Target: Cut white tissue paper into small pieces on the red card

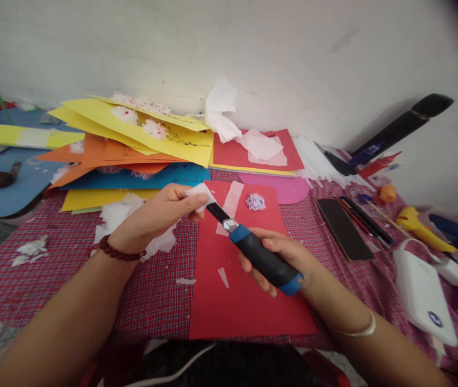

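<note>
Head view. One left hand (160, 215) is pinching one small white tissue piece (199, 192) between thumb and fingertips, closed tightly on it and holding it just above the upper left corner of one red paper sheet (249, 301). One right hand (283, 258) is wrapping its fingers fully around the black-and-blue handle of one utility knife (261, 255), whose extended blade is pointing up and left, its tip meeting the lower edge of the tissue piece. The red paper sheet is lying flat on a red checked tablecloth (156, 301) and is carrying one tissue flower (255, 201), one long white strip (231, 204) and one short white scrap (223, 277). One beaded bracelet (118, 251) is circling the left wrist and one pale bangle (358, 329) the right. Behind the hands, a stack of yellow, orange and blue card sheets (132, 145) is resting near the wall. To the right, well apart from the knife, one dark phone (344, 228), one white power bank (422, 293) and one yellow glue gun (418, 226) are lying on the cloth.
</note>
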Available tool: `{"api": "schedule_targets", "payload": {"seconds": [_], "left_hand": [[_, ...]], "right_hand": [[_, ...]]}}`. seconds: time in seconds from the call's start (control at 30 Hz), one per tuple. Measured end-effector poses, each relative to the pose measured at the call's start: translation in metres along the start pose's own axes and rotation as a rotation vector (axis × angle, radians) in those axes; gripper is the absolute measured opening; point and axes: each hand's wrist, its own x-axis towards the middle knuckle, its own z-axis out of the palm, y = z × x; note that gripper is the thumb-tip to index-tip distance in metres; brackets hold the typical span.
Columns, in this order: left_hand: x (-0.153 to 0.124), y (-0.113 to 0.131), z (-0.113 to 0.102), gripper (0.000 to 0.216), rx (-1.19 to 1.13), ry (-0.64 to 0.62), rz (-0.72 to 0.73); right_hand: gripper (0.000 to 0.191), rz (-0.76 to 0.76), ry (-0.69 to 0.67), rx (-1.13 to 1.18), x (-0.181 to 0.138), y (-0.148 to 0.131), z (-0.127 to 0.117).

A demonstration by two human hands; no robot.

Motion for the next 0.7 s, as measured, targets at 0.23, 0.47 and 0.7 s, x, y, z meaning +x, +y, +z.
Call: {"api": "schedule_targets", "payload": {"seconds": [0.23, 0.47, 0.7], "left_hand": [[0.001, -0.001, 0.000, 0.033, -0.029, -0.045, 0.002], [0.000, -0.001, -0.009, 0.032, 0.037, -0.103, -0.010], [-0.001, -0.002, -0.015, 0.032, 0.129, -0.196, -0.012]], "right_hand": [[0.039, -0.014, -0.019, 0.020, 0.002, 0.000, -0.001], [0.039, -0.008, -0.019, 0.037, 0.001, 0.000, 0.000], [0.042, 0.050, -0.010, 0.023, 0.001, 0.001, 0.000]]}}
